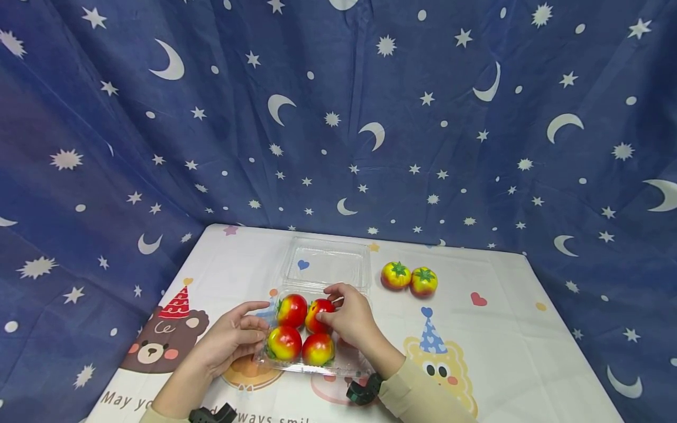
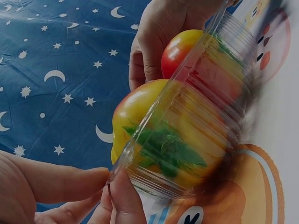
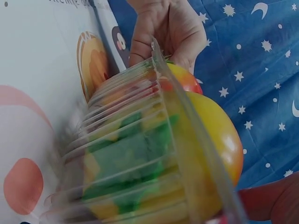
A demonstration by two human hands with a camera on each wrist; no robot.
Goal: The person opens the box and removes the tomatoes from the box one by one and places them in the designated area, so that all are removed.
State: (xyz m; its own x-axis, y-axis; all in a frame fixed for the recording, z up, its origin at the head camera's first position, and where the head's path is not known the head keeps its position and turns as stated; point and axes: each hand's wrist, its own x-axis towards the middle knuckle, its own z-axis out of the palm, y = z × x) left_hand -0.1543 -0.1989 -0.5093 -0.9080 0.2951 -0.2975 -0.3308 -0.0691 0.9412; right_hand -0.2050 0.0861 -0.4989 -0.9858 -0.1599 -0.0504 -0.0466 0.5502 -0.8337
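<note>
A clear plastic clamshell box [image 1: 346,369] lies with its lid [image 1: 328,265] folded back behind it. Several red and yellow tomatoes [image 1: 284,343] with green leafy tops fill its base. My left hand [image 1: 235,338] is at the left side of the box; the left wrist view shows thumb and finger pinching the box's rim [image 2: 140,126]. Over the back of the base, my right hand [image 1: 351,314] holds a tomato [image 1: 317,311] between thumb and fingers. Another tomato beneath this hand is mostly hidden. In the right wrist view, a tomato [image 3: 215,135] bulges above the ribbed wall.
Two more tomatoes [image 1: 409,278] stand side by side on the table, right of the lid. The white tablecloth [image 1: 508,346] carries cartoon prints. A blue curtain [image 1: 338,117] with moons and stars rises behind the table and along its left side.
</note>
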